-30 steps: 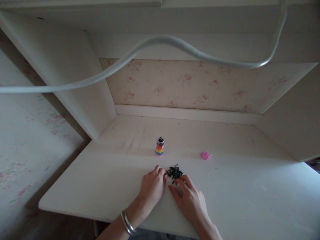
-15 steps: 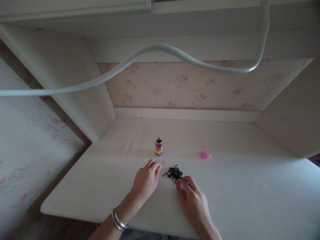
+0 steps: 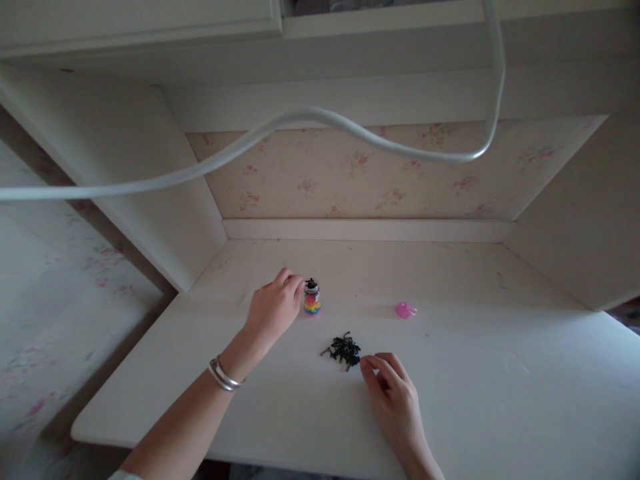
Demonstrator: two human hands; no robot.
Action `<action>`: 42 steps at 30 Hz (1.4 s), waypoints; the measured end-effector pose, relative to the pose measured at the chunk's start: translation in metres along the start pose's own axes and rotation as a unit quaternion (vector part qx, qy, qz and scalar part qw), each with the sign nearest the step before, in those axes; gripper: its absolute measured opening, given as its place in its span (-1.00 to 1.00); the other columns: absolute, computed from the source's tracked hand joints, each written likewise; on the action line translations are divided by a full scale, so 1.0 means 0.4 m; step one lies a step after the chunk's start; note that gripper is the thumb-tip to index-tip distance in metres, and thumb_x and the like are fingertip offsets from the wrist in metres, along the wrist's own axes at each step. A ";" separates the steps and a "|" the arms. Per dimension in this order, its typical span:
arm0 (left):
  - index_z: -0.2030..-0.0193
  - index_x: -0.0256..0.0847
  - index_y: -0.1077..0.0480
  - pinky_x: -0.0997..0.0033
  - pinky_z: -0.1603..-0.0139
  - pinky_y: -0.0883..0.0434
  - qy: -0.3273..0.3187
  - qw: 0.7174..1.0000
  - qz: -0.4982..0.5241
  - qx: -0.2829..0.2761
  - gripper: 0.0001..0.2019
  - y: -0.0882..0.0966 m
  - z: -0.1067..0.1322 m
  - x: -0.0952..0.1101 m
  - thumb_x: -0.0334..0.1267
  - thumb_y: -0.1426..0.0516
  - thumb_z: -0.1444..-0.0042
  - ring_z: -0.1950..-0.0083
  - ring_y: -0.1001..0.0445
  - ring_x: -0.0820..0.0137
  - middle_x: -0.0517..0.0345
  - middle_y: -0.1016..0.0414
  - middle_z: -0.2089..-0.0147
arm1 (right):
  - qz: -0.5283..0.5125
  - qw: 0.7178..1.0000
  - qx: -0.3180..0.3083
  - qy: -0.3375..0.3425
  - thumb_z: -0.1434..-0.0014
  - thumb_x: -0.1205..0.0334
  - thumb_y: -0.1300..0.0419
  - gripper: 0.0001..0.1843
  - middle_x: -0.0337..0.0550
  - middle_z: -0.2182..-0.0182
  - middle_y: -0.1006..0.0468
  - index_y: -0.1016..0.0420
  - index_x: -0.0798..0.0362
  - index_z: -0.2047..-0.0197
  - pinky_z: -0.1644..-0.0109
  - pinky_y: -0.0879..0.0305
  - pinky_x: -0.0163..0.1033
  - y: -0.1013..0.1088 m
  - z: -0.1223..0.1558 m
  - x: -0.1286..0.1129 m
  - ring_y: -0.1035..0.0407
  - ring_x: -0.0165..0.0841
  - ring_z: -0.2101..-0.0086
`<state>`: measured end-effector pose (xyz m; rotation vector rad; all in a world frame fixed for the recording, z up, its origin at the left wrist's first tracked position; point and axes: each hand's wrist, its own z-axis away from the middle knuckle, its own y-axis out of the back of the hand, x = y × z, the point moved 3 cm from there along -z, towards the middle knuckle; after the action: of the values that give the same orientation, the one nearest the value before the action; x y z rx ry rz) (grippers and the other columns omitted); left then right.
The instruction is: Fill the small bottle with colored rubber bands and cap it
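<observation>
A tiny jar (image 3: 311,299) with rainbow layers inside and dark bits at its top stands near the middle of the white desk (image 3: 475,400). My left hand (image 3: 273,308) reaches up to it, its fingertips pinched together at the jar's mouth; what they hold is too small to make out. A small heap of dark pieces (image 3: 343,349) lies in front of the jar. My right hand (image 3: 393,393) rests on the desk just right of the heap, fingers curled in a pinch at its edge. A metal bangle (image 3: 223,375) circles my left wrist.
A small pink object (image 3: 404,310) lies on the desk to the right of the jar. A thick white cable (image 3: 310,120) sags across the view above. White side panels and a flowered back wall (image 3: 360,173) close in the alcove.
My left hand has left the dark heap and moved up and back to the mouth of the jar. My right hand has drawn slightly back to the heap's right edge.
</observation>
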<state>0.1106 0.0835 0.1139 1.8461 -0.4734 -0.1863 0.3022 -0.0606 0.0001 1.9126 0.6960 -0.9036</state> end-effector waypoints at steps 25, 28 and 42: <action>0.05 -0.16 -0.39 0.48 0.19 -0.37 0.007 0.986 0.155 0.052 -0.77 -0.015 0.055 -0.041 -0.25 0.05 -0.30 0.26 -0.45 0.45 0.10 -0.45 0.08 | -0.102 0.993 0.023 -0.046 -0.23 0.08 -0.14 -0.75 -0.08 0.32 -0.46 -0.55 0.06 0.24 0.43 -0.25 -0.33 0.018 -0.003 0.009 -0.34 -0.38 0.40; 0.06 -0.17 -0.38 0.47 0.20 -0.37 0.029 0.976 0.213 0.030 -0.76 -0.056 0.126 -0.048 -0.20 0.05 -0.30 0.25 -0.46 0.44 0.09 -0.45 0.11 | -0.117 0.992 0.027 -0.028 -0.21 0.08 -0.16 -0.76 -0.09 0.33 -0.46 -0.55 0.06 0.27 0.37 -0.28 -0.31 0.035 -0.044 -0.023 -0.35 -0.34 0.34; 0.05 -0.05 -0.39 0.44 0.10 -0.35 0.040 0.968 0.214 -0.124 -0.77 -0.190 0.321 0.049 -0.35 0.01 -0.24 0.15 -0.45 0.40 0.13 -0.41 0.12 | -0.004 0.985 -0.055 0.165 -0.24 0.04 -0.08 -0.67 -0.14 0.31 -0.45 -0.59 0.05 0.27 0.48 -0.19 -0.36 -0.111 -0.358 -0.200 -0.23 -0.53 0.54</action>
<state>0.0994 -0.0173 0.0031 1.4632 -0.7443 0.1167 0.2674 0.0772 0.0930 1.9791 0.9295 -0.5436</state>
